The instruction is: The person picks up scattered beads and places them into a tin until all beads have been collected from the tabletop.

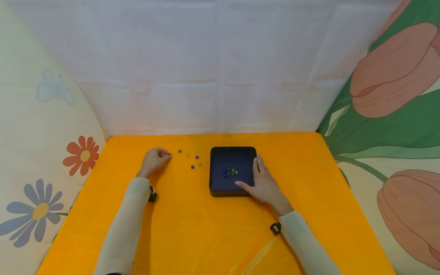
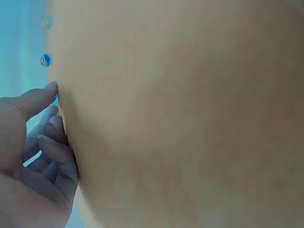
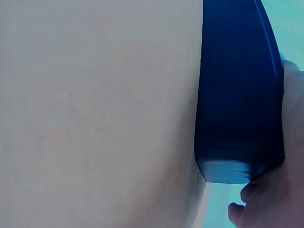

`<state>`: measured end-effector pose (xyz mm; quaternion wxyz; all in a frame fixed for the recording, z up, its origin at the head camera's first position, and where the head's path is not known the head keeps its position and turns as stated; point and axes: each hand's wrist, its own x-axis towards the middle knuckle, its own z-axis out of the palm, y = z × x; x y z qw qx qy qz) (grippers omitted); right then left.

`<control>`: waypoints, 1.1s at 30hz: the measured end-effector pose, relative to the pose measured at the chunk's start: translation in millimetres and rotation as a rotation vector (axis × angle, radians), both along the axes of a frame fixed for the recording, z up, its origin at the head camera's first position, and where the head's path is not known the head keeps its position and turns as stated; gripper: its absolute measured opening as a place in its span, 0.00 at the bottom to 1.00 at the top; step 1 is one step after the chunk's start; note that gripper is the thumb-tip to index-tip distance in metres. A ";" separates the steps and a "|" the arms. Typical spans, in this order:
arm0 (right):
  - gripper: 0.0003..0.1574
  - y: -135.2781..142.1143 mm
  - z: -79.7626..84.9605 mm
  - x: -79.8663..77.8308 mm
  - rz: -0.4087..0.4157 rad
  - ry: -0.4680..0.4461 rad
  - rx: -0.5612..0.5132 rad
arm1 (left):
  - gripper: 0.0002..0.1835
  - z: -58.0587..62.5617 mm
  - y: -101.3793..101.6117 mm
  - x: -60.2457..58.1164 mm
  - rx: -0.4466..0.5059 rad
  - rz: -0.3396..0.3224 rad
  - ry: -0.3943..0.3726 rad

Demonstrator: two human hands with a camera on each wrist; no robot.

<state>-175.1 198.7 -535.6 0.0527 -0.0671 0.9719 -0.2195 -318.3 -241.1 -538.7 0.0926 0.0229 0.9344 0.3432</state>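
At the left of the head view, my left hand (image 1: 154, 161) pinches a blue marble (image 2: 54, 100) between thumb and fingertips, low at the table surface. Several loose marbles, blue ones (image 1: 197, 157) and yellow-green ones (image 1: 187, 154), lie just right of that hand. A square black tray (image 1: 227, 193) stands further right, with several blue and green marbles (image 1: 225, 175) grouped on its floor. My right hand (image 1: 266, 186) holds the tray's near right corner, thumb over the front rim and fingers along the right wall. The tray hides part of this hand in the right wrist view.
An orange cloth (image 1: 192, 229) covers the table. Behind it hangs a white sheet (image 1: 206, 95), and flower-printed fabric (image 1: 398, 145) rises along both sides. A dark wrist device (image 1: 275, 228) sits at the right cuff, another (image 1: 152, 194) at the left.
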 end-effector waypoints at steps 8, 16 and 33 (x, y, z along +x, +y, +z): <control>0.80 -0.2 -1.6 1.0 -0.004 -0.002 -0.001 | 0.20 -0.7 0.8 -0.8 -0.023 0.000 0.013; 0.80 -0.1 -1.0 1.6 0.003 0.000 -0.010 | 0.19 2.8 0.7 -0.5 -0.027 -0.032 -0.012; 0.80 -1.2 2.1 1.9 0.001 -0.002 -0.004 | 0.20 12.3 6.7 2.6 -0.026 -0.072 0.016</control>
